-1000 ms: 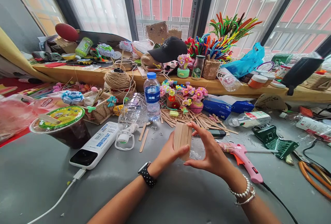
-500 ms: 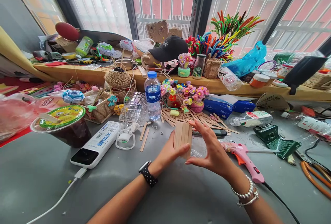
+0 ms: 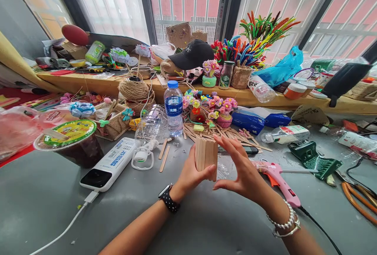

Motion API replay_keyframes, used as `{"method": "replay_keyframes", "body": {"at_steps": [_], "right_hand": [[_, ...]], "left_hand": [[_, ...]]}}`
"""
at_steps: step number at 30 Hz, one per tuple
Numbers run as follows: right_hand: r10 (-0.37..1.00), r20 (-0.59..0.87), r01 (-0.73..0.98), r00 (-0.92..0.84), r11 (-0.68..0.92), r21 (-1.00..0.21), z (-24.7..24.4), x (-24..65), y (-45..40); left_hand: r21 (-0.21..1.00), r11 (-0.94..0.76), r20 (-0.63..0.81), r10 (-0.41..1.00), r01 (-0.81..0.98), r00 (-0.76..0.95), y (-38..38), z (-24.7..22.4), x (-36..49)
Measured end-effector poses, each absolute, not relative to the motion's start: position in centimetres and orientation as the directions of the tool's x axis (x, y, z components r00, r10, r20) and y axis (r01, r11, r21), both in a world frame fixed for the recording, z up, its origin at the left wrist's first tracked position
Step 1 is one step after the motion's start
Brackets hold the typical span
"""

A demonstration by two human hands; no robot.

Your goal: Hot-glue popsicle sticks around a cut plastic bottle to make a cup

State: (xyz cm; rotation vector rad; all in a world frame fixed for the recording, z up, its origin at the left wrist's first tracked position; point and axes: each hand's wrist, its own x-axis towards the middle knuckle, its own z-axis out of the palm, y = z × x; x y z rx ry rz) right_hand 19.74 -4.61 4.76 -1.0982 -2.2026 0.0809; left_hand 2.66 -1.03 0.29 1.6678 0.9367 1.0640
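A small upright structure of wooden craft sticks (image 3: 205, 155), set side by side, is held above the grey table. My left hand (image 3: 191, 175) is closed on it, with the thumb across its lower front and the other fingers mostly hidden behind. Beside its right edge is my right hand (image 3: 240, 172), thumb and fingers spread in a wide C. The fingertips are very near the top right corner; whether they touch is unclear. Loose craft sticks (image 3: 247, 140) lie in a pile behind, and two more sticks (image 3: 164, 159) are left of my hands.
A pink glue gun (image 3: 279, 180) lies right of my right hand, its cord running forward. A water bottle (image 3: 173, 110) stands behind. To the left are a white power bank (image 3: 110, 164) and a lidded drink cup (image 3: 79, 149). Orange-handled scissors (image 3: 355, 200) lie far right.
The craft-stick structure has turned slightly in my left hand, so more of its front face shows. My right hand has shifted very slightly right, fingers still spread.
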Motion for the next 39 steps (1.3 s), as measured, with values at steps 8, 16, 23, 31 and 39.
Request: {"method": "replay_keyframes", "body": {"at_steps": [8,16,23,31,39], "right_hand": [[0.712,0.645,0.662,-0.277,0.628,-0.409,5.5,20.2,-4.7],[0.691,0.666,0.538,-0.279,0.688,-0.488,6.2,19.6,-5.1],[0.65,0.695,0.559,-0.306,0.714,-0.421,6.4,19.6,-5.4],[0.523,0.786,0.664,-0.328,0.72,-0.202,6.3,18.9,-5.7],[0.339,0.832,0.71,-0.44,0.698,0.091,4.4,18.5,-6.0]], "left_hand": [[0.869,-0.435,0.343,0.873,0.235,0.345,-1.9,0.5,3.0],[0.816,-0.541,0.475,0.828,0.203,0.297,-1.9,-0.4,3.0],[0.813,-0.565,0.505,0.805,0.143,0.31,-1.9,-0.2,3.1],[0.972,-0.223,0.236,0.894,-0.078,0.382,-1.2,-0.7,3.3],[0.903,0.188,0.128,0.741,-0.387,0.66,-1.1,0.5,3.1]]}}
